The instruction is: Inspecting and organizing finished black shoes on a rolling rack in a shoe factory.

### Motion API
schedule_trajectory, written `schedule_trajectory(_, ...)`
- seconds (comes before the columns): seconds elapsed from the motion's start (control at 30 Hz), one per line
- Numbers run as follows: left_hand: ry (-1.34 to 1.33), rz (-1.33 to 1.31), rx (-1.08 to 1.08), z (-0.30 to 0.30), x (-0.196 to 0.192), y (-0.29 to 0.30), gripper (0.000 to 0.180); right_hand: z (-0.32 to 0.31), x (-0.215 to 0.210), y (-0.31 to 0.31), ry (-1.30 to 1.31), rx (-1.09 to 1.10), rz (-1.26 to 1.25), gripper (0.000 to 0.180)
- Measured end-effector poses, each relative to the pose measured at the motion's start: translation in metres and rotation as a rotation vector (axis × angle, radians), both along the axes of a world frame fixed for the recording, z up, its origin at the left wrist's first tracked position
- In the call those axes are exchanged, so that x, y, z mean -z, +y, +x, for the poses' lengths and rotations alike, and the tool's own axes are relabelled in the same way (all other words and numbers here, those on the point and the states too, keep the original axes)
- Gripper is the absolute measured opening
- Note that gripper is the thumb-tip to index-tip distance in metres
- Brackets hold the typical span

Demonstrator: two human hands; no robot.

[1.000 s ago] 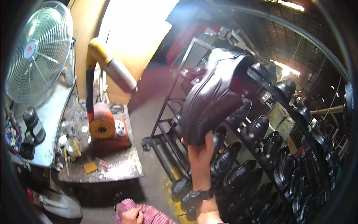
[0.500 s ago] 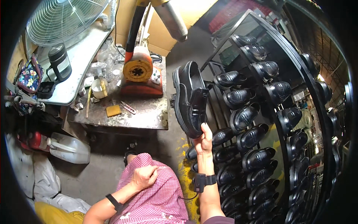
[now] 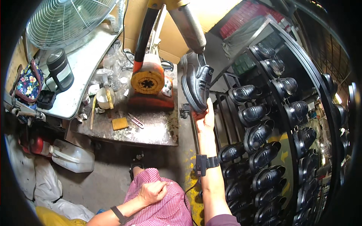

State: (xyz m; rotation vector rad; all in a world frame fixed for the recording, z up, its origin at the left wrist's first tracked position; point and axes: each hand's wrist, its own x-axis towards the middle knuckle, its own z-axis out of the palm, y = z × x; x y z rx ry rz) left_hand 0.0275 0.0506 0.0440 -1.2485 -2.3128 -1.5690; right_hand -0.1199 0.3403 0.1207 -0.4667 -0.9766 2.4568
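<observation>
A black lace-up shoe (image 3: 194, 86) is in my right hand (image 3: 204, 118), which grips it from below by the toe end. Its heel and opening point up, just under the metal nozzle (image 3: 191, 34) of a hot-air gun that hangs above the table. Whether nozzle and shoe touch, I cannot tell. On my lap, over a pink checked apron (image 3: 169, 203), rests my left hand (image 3: 152, 193), its fingers curled into a loose fist with nothing visible in it. The gun's stand has an orange base (image 3: 152, 100) with a round yellow disc.
On the right a black rack (image 3: 279, 124) carries rows of black shoes. The worn table (image 3: 158, 132) bears a yellow sponge block (image 3: 120, 123), a cutter knife (image 3: 135, 121) and a white pot (image 3: 102, 100). A fan (image 3: 69, 22), a flask (image 3: 60, 69) and a plastic jug (image 3: 73, 156) are left.
My right hand has moved the shoe up and away from me, tilting it, so its heel end is now beneath the nozzle. My left hand stays on my lap. The whole view has shifted slightly.
</observation>
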Motion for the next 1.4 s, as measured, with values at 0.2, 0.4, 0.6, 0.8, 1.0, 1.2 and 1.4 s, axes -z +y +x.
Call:
schedule_trajectory(0.2,-0.005,-0.017,-0.020,-0.004,0.004,-0.001,0.009,-0.038,-0.004,0.009,0.030,-0.003,-0.059,0.029)
schedule_trajectory(0.4,-0.023,-0.026,-0.026,-0.005,0.000,-0.005,0.009,-0.048,-0.015,0.008,0.029,0.001,-0.063,0.031)
schedule_trajectory(0.6,-0.030,-0.037,-0.041,-0.007,0.005,-0.011,0.009,-0.062,-0.016,-0.001,0.064,-0.032,-0.091,0.030)
schedule_trajectory(0.8,-0.015,-0.024,-0.033,-0.007,0.004,-0.009,0.008,-0.064,-0.030,0.015,0.142,-0.033,-0.170,0.030)
schedule_trajectory(1.0,-0.027,0.001,-0.054,-0.009,0.003,-0.011,0.007,-0.071,-0.040,0.010,0.147,-0.015,-0.172,0.032)
schedule_trajectory(1.2,-0.011,0.026,-0.057,-0.009,0.004,-0.014,0.007,-0.058,-0.025,0.007,-0.037,0.101,-0.024,0.032)
schedule_trajectory(1.4,-0.022,-0.027,-0.059,-0.008,0.003,-0.015,0.010,-0.021,-0.031,-0.026,-0.497,0.577,1.516,0.067)
